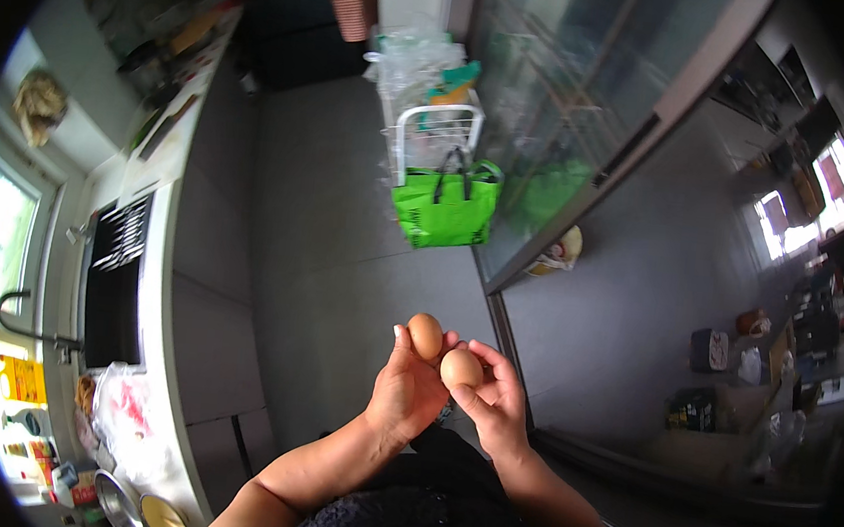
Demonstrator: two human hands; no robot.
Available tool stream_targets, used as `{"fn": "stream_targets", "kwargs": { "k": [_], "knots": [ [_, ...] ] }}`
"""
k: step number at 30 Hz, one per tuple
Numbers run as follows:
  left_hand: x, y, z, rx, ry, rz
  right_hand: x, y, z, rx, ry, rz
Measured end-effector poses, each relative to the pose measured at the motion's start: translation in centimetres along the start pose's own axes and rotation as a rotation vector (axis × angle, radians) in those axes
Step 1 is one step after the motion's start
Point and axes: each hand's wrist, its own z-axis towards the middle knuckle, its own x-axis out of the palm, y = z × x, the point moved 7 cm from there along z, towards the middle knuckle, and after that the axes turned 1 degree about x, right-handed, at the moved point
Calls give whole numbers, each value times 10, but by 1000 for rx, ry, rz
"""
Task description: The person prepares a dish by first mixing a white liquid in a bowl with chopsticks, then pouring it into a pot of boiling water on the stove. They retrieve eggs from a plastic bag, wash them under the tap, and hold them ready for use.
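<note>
In front of my body I hold two brown eggs, one in each hand. My left hand [407, 388] is closed round the darker egg [425, 335], its thumb up along the side. A paler egg [461, 368] sits in my right hand [496, 395], pinched between thumb and fingers. The two hands are close together, and the eggs are nearly side by side, the left one slightly farther from me. Some fingertips are hidden behind the eggs.
A counter [165, 271] with a dark sink [115, 307] and tap runs along my left. Ahead, a white wire rack [440, 115] carries plastic bags and a green bag [445, 208]. A framed glass sliding door [590, 178] stands to the right. Metal bowls [120, 506] lie near left.
</note>
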Motion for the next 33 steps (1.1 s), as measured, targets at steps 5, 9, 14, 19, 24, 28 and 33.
{"fn": "stream_targets", "kwargs": {
  "k": [5,9,14,19,24,28,33],
  "knots": [
    [59,98,82,-206,-69,10,-112,70,8,-373,-241,-548],
    [82,160,139,-361,54,18,-173,114,16,-517,-446,-911],
    [111,219,211,-519,-1,62,-251,131,36,-503,-626,-1011],
    [124,268,310,-584,86,137,-326,150,87,-524,-795,-1034],
    [121,304,406,-565,-12,227,-408,148,146,-448,-830,-1026],
    [118,325,464,-499,-109,266,-467,151,191,-367,-761,-1037],
    [124,352,538,-416,-238,271,-539,163,247,-240,-670,-1049]
  ]
}}
